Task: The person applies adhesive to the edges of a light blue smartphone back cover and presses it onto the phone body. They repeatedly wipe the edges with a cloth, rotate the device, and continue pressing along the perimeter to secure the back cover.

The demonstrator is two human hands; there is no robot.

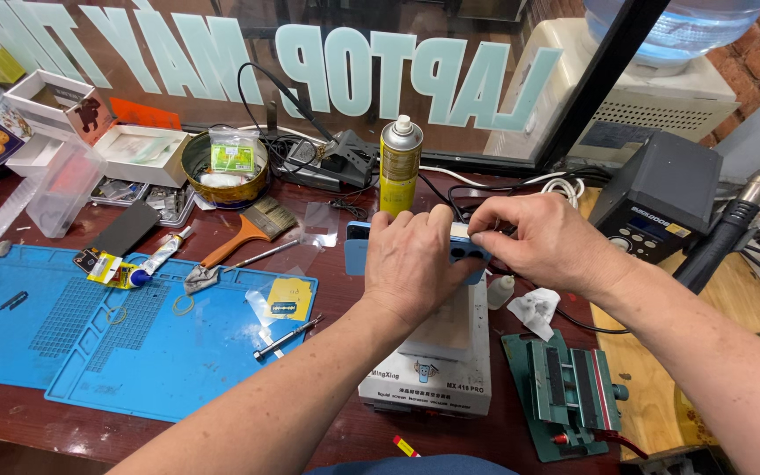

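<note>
In the head view, the left hand [411, 264] lay over a blue phone [358, 247], with its fingers curled around the upper edge of the phone, so it was gripping it. The right hand [545, 242] was at the right end of the same phone, and its fingers [485, 239] were pinched together on the corner where the camera holes were seen. The phone was held just above a white heating machine [428, 374], which stood near the front edge of the surface [345, 440], a little right of the middle.

Behind the hands, a yellow spray can [399, 167] stood upright, close to the back edge of the surface. To the left of the machine, a blue work mat [90, 343] covered the left part of the surface. Small tweezers [285, 338] and a yellow card [290, 298] lay at the right edge of this mat. A brush with an orange handle [244, 233] lay beyond the far edge of the mat, and a round tin [223, 169] stood behind it. To the right of the machine, a green clamp fixture [569, 387] rested near the front edge, with a crumpled white tissue [534, 310] just behind it. A dark station box [657, 198] stood at the back right side.
</note>
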